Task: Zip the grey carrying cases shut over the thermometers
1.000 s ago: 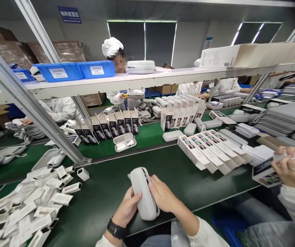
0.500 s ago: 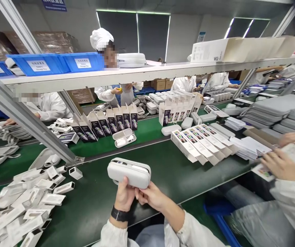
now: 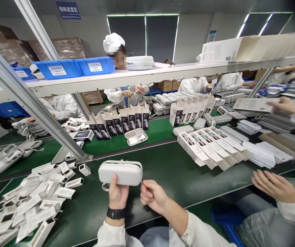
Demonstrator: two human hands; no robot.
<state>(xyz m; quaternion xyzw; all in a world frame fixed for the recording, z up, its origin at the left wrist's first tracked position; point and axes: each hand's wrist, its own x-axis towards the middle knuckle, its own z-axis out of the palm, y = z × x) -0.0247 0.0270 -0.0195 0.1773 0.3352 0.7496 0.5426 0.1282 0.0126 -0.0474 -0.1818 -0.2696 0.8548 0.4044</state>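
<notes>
A light grey zip case is held up above the green table, its long side facing me. My left hand grips it from below, thumb on the front; a black band is round that wrist. A wrist loop hangs from the case's left end. At the right end, the fingers of my right hand are pinched together by the lower corner, seemingly on the zipper pull, which is too small to see clearly. The case's seam looks nearly closed.
Small white boxes lie heaped at the left. Flat printed cartons lie right of centre. Behind stand open dark cartons and an open case. A co-worker's hand is at the right. A shelf crosses above.
The gap in the case has closed up, and my right hand has moved to its right end. The co-worker at the right has lifted a flat white piece away. The view has shifted left.
</notes>
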